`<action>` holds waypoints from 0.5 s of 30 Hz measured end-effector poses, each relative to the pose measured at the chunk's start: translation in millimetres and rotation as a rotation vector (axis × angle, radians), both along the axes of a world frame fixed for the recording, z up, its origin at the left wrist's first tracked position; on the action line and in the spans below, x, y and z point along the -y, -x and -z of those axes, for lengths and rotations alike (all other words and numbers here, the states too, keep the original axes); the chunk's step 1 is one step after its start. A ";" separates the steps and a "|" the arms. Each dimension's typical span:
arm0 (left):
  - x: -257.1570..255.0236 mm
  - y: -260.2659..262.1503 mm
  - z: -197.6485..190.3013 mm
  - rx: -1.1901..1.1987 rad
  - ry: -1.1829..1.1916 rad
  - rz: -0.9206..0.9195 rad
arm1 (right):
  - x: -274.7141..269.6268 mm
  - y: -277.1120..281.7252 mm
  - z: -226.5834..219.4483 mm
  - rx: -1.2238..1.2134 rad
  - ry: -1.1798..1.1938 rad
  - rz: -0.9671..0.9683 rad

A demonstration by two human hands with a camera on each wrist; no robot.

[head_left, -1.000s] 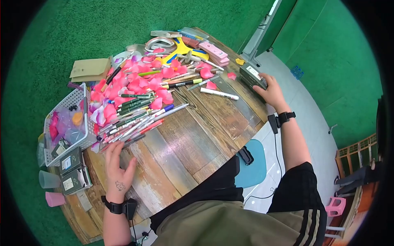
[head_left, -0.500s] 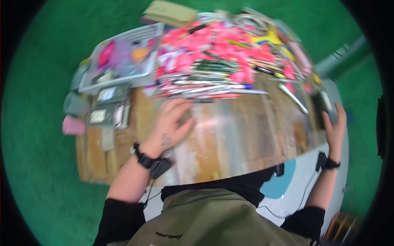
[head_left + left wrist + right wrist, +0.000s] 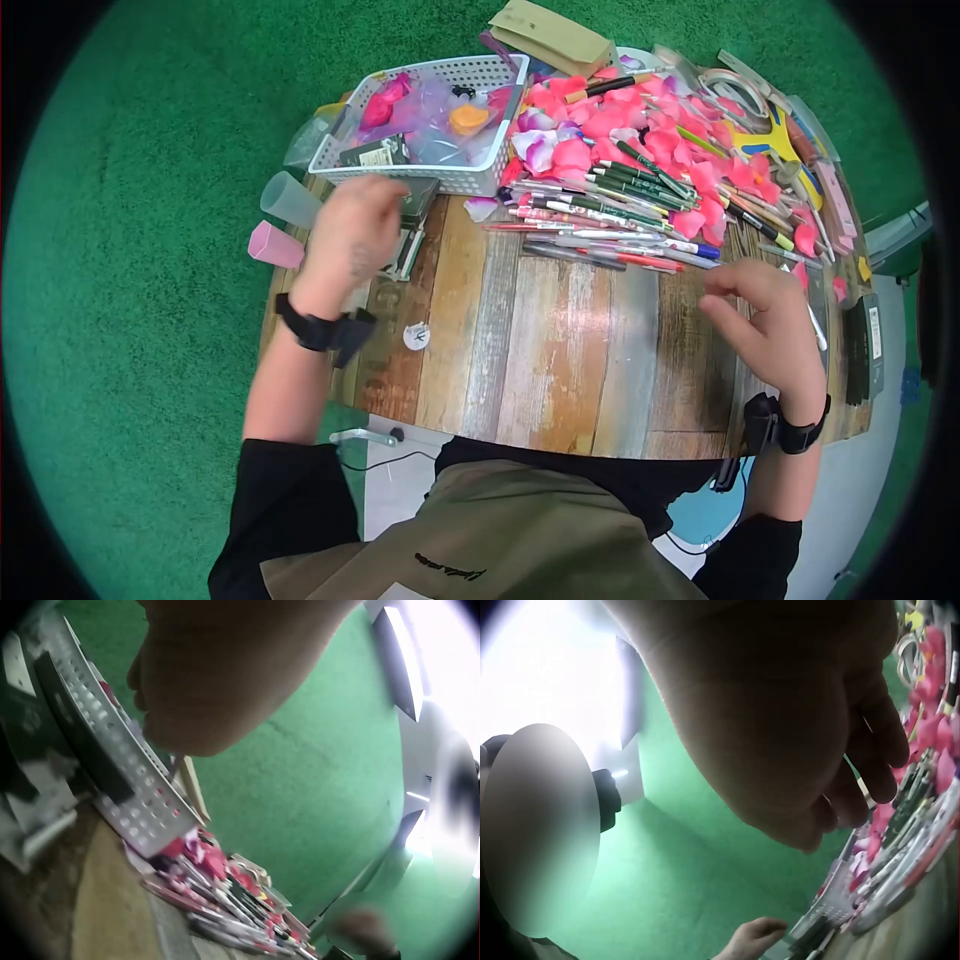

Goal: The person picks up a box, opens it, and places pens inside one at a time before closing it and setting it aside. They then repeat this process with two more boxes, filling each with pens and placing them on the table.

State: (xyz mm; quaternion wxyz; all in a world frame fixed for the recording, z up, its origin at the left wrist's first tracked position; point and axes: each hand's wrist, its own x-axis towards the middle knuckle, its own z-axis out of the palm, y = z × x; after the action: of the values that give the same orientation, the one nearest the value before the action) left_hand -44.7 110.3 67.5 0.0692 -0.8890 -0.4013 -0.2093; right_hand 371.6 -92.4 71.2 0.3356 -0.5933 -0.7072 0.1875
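Observation:
In the head view, the left hand [image 3: 352, 242] is above the dark green boxes [image 3: 418, 202] beside the white basket, its fingers loosely bent and partly covering them. I see nothing in its grasp. The right hand [image 3: 768, 325] hovers over the right of the table, just below the pens [image 3: 605, 243], its bent fingers empty. Pink petals [image 3: 572, 158] lie behind the pens. The left wrist view has the left hand [image 3: 232, 675] above the basket [image 3: 142, 799]; the right wrist view has the right hand's [image 3: 780, 720] loosely curled fingers near the pens [image 3: 900, 855].
The white basket [image 3: 480, 180] holds bagged items. Two plastic cups [image 3: 290, 200] are at the left edge and an upright dark box [image 3: 865, 345] at the right. A round white piece [image 3: 416, 336] lies on the wooden table [image 3: 570, 370]. A yellow-blue tool [image 3: 775, 140] is behind.
My right hand has let go of the dark box at the right edge and moved left. The left hand has moved from the pens to the boxes by the basket. The head view has turned.

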 end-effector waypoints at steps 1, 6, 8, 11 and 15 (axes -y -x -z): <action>-6.3 13.3 -5.0 -0.025 0.062 -0.019 | -4.1 1.8 -6.2 0.027 -0.015 -0.045; -17.1 29.5 -12.0 -0.023 0.375 0.073 | -38.3 -8.8 49.1 -0.486 0.071 0.082; -13.0 19.0 -7.5 -0.098 0.290 0.032 | -42.0 -14.9 68.7 -0.563 0.075 0.105; -5.0 -3.6 6.2 -0.179 0.207 -0.033 | -34.9 -21.9 76.0 -0.599 0.128 0.119; -10.7 -8.6 29.5 -0.229 0.074 -0.104 | -37.7 -21.0 84.3 -0.594 0.076 0.112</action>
State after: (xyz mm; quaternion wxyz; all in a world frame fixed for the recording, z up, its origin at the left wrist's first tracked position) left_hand -36.1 121.0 38.0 0.0924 -0.8871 -0.4438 -0.0874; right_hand 392.7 -54.7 -13.1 0.5152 -0.5628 -0.5366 0.3604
